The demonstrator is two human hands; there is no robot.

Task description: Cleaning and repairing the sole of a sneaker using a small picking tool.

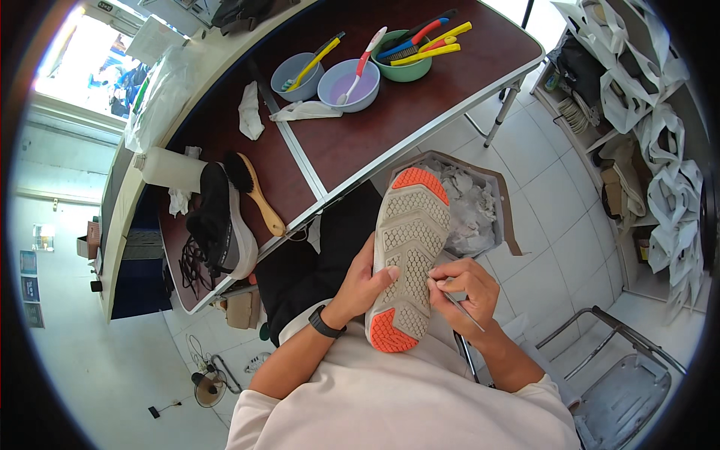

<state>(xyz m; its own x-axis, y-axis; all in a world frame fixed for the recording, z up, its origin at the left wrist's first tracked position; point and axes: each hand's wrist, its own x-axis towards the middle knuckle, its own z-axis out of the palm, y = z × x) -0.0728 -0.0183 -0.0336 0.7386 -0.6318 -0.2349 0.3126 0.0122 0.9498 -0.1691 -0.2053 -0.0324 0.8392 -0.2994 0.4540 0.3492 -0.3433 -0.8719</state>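
My left hand (pixel 364 289) grips a shoe (pixel 411 232) by its side, thumb on the sole, which faces up with beige honeycomb tread and orange patches at both ends. My right hand (pixel 465 292) pinches a thin metal tool (pixel 460 307), its fingertips against the sole's right edge; the tool's working end is hard to make out. On the table to the left are a dark shoe (pixel 220 225) with loose laces, a wooden brush (pixel 259 195) and a white bottle (pixel 166 166). Below the held shoe's toe sits a lined bin of crumpled waste (pixel 469 210).
A dark red folding table (pixel 345 157) spans the top, bearing three bowls (pixel 349 90) with brushes and crumpled white tissues (pixel 250 112). A metal chair (pixel 622 390) stands at lower right, shelving (pixel 630 232) with white bags (pixel 660 180) at right. A fan (pixel 210 386) is at lower left.
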